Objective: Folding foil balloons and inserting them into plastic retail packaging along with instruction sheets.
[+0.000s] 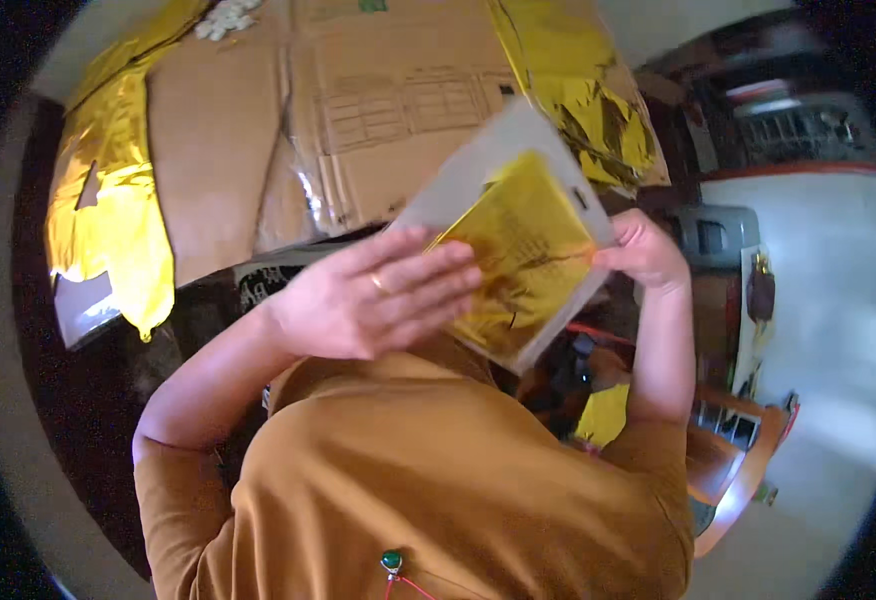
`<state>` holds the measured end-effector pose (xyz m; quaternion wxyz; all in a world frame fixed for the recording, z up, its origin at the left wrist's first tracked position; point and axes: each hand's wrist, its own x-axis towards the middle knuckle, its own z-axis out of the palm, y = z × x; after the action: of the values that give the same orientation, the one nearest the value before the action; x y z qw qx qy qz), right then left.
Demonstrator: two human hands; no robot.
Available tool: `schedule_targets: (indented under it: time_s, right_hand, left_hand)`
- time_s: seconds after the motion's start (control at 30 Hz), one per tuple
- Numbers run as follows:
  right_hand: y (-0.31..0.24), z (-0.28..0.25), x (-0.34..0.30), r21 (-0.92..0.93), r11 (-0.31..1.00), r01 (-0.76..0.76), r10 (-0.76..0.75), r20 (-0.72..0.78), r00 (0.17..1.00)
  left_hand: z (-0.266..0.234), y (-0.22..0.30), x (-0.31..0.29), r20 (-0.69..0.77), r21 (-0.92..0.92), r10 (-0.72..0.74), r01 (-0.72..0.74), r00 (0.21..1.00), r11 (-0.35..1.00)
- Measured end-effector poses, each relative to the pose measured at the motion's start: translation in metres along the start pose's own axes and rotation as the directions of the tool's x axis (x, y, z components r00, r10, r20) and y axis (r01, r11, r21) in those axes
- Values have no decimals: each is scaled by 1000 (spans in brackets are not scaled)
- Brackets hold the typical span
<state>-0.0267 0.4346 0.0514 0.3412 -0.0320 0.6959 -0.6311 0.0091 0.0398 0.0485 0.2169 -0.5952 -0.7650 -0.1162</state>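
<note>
In front of my chest, a frosted clear plastic bag [478,165] with a dark slot near one edge is held up at a tilt. Folded shiny gold foil [528,225] shows inside it, creased and with faint print. My right hand [648,252] pinches the bag's right edge between thumb and fingers. Slightly blurred, my left hand [378,290] lies with fingers stretched across the bag's lower left side; a ring is on one finger. Whether its palm presses on the plastic cannot be made out.
Flattened brown cardboard [398,110] covers the table ahead. Crumpled gold foil [123,220] hangs over its left edge, and more gold foil [598,115] lies at the right. Small white pieces [226,18] sit at the far left. A wooden chair [733,465] stands to the right.
</note>
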Motion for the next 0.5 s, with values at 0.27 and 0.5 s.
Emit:
schedule_targets:
  time_s: [0.27, 0.5]
  right_hand:
    - [141, -130, -91, -838, 326, -437, 200, -390, 899]
    - [369, -154, -68, -858, 321, -400, -269, -488, 830]
  left_hand:
    - [9, 5, -84, -117, 32, -551, 557, 827, 830]
    - [2, -7, -97, -118, -82, -586, 580, 802, 810]
